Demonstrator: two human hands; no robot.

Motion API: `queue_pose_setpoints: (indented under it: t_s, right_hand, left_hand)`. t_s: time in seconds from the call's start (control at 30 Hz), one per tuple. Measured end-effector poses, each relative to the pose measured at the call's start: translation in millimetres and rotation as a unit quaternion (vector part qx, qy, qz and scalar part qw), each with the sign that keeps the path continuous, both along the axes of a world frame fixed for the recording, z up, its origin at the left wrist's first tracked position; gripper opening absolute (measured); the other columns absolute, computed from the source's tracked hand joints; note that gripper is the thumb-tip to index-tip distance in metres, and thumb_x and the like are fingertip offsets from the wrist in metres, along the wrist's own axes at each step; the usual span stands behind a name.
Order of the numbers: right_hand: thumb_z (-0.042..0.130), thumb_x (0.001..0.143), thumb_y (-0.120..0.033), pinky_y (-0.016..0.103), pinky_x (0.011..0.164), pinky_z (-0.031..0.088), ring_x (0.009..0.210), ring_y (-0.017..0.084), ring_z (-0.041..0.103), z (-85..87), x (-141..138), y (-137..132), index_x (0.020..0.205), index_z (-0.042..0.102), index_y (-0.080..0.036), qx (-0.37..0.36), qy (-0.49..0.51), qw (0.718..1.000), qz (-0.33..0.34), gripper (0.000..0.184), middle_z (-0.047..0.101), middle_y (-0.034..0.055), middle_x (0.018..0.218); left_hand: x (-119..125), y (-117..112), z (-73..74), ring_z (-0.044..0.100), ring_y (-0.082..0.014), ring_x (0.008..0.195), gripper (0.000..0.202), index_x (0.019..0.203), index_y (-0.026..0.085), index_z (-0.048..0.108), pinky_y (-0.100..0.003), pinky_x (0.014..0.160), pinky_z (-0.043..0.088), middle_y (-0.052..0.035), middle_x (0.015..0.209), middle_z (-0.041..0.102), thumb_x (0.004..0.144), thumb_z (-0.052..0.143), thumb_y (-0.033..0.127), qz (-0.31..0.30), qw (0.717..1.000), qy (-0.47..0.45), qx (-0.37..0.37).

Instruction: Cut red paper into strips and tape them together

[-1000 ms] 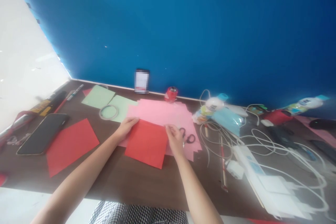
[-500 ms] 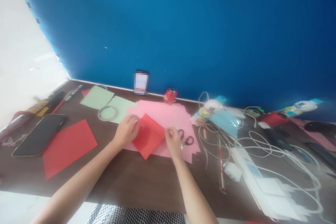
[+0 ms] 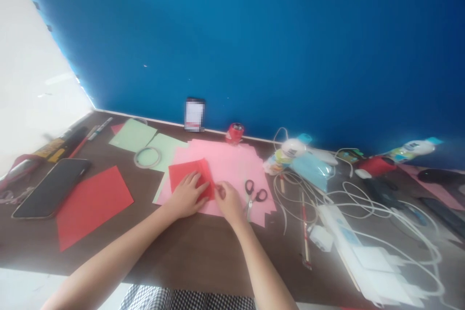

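Observation:
A red sheet of paper (image 3: pixel 185 170) with a folded strip along its right side lies on a stack of pink paper (image 3: pixel 232 160). Flat on the red paper rests my left hand (image 3: pixel 189 196), its fingers spread. My right hand (image 3: pixel 227 199) is closed at the lower right edge of that sheet, thumb and fingertips pinched together there. Just right of my right hand, scissors (image 3: pixel 250 198) with black handles lie on the pink stack. Another red sheet (image 3: pixel 96 206) is on the table at the left, partly beneath a dark phone (image 3: pixel 53 189).
Green papers (image 3: pixel 134 134) with a tape ring (image 3: pixel 147 157) lie at the back left. A red tape roll (image 3: pixel 235 133) stands by the blue wall. On the right are a glue bottle (image 3: pixel 290 149), a paintbrush (image 3: pixel 305 232), tangled white cables and a power strip (image 3: pixel 339 227).
The red paper has come down and left onto the pink stack. My left hand has moved from its left corner to flat on top. My right hand has shifted left, uncovering the scissors.

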State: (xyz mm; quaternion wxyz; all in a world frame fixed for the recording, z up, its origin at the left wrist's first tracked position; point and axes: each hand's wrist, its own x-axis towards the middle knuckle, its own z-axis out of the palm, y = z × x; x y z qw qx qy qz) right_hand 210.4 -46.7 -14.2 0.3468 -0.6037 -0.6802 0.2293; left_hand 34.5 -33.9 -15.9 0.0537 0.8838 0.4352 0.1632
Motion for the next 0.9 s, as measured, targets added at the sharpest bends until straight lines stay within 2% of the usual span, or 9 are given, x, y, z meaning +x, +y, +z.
queue_pose_setpoints:
  t_s: [0.3, 0.5, 0.67, 0.8, 0.9]
  right_hand:
    - [0.038, 0.084, -0.018, 0.032, 0.077, 0.046, 0.084, 0.019, 0.058, 2.2, 0.9, -0.7, 0.09, 0.059, -0.02, 0.034, -0.013, 0.998, 0.05, 0.022, 0.061, 0.007, 0.088]
    - [0.042, 0.083, -0.021, 0.032, 0.077, 0.046, 0.085, 0.02, 0.058, 2.3, 0.8, 0.0, 0.093, 0.058, -0.019, 0.032, -0.007, 0.999, 0.044, 0.019, 0.059, 0.0074, 0.091]
    - [0.035, 0.087, -0.019, 0.032, 0.077, 0.046, 0.083, 0.019, 0.057, 2.1, 0.6, -0.6, 0.091, 0.059, -0.02, 0.038, -0.042, 0.996, 0.065, 0.023, 0.057, 0.007, 0.091]
    - [0.039, 0.086, -0.023, 0.032, 0.075, 0.047, 0.083, 0.018, 0.057, 1.8, -0.4, -2.7, 0.095, 0.058, -0.02, 0.035, -0.052, 0.996, 0.062, 0.021, 0.056, 0.0074, 0.094]
    - [0.043, 0.085, -0.025, 0.033, 0.078, 0.046, 0.087, 0.02, 0.057, 0.6, 0.4, -1.1, 0.099, 0.057, -0.02, 0.053, -0.041, 0.997, 0.039, 0.02, 0.057, 0.0081, 0.095]
  left_hand:
    - [-8.3, 5.6, 6.5, 0.027, -0.0343, 0.127, 0.044, 0.122, 0.015, 0.048, -0.05, 0.103, 0.025, -0.0167, 0.132, 0.038, 0.079, 0.049, 0.028, -0.087, 0.996, -0.009, -0.023]
    - [-6.1, 3.4, 7.0, 0.026, -0.0334, 0.128, 0.044, 0.118, 0.016, 0.051, -0.049, 0.104, 0.025, -0.0153, 0.135, 0.036, 0.077, 0.053, 0.029, -0.13, 0.991, -0.018, -0.035]
    - [-5.8, 3.8, 5.6, 0.026, -0.0329, 0.129, 0.043, 0.118, 0.017, 0.051, -0.05, 0.103, 0.026, -0.0147, 0.136, 0.035, 0.077, 0.053, 0.03, -0.136, 0.99, -0.029, -0.039]
    - [-6.0, 3.3, 7.9, 0.028, -0.0329, 0.128, 0.038, 0.114, 0.017, 0.054, -0.05, 0.101, 0.028, -0.0144, 0.136, 0.036, 0.078, 0.051, 0.03, -0.133, 0.99, -0.019, -0.029]
    - [-2.9, -0.5, 11.0, 0.033, -0.0323, 0.125, 0.034, 0.11, 0.018, 0.055, -0.049, 0.1, 0.03, -0.0143, 0.13, 0.043, 0.081, 0.048, 0.031, -0.137, 0.991, -0.003, -0.01]
